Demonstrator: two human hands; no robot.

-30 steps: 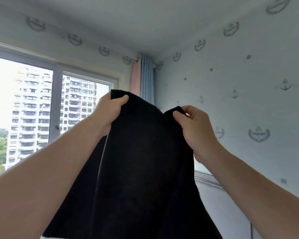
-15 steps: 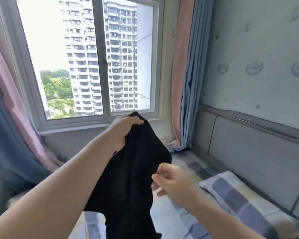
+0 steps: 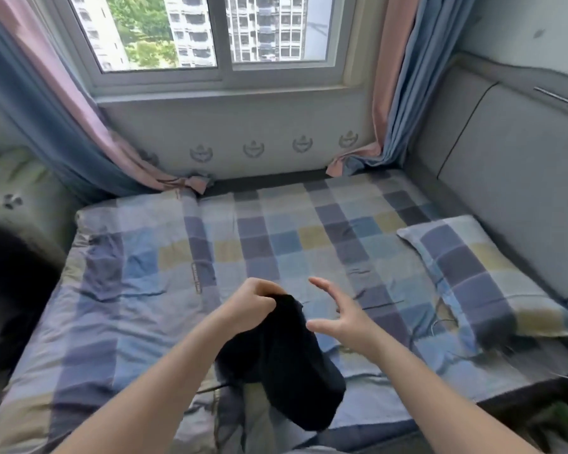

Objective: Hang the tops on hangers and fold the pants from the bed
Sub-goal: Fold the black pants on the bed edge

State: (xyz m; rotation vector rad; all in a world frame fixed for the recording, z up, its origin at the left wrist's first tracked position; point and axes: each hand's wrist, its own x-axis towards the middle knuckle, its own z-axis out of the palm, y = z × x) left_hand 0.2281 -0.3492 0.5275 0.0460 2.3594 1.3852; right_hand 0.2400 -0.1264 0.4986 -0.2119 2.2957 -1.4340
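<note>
Bed [image 3: 276,244]: a checked sheet in blue, grey and yellow, creased, filling most of the room; it is likely the work surface for folding. Padded grey panel [image 3: 505,178]: along the bed's right side, a headboard by the look of it. Window [image 3: 223,34]: above the bed's far edge, with tower blocks and trees outside. Curtains, pink and blue: one pair at the bed's far-left corner [image 3: 63,132], one at its far-right corner [image 3: 394,93], their hems bunched on the mattress. Dark mass [image 3: 10,290]: off the bed's left side and too blurred to name. Pillow [image 3: 473,273]: same check, lying flat on the bed's right side against the panel. Black garment [image 3: 286,365]: held over the bed's near edge and hanging in a loose bunch. I cannot tell whether it is a top or pants. It is probably held up so it drops free and can be sorted. Left hand [image 3: 253,303]: over the bed's near middle, fingers curled round the garment's top edge and taking its weight. Right hand [image 3: 338,312]: just beside the garment, fingers spread wide and holding nothing, seemingly poised to catch a second edge. Containers: none seen on or near the bed, and no hanger.
</note>
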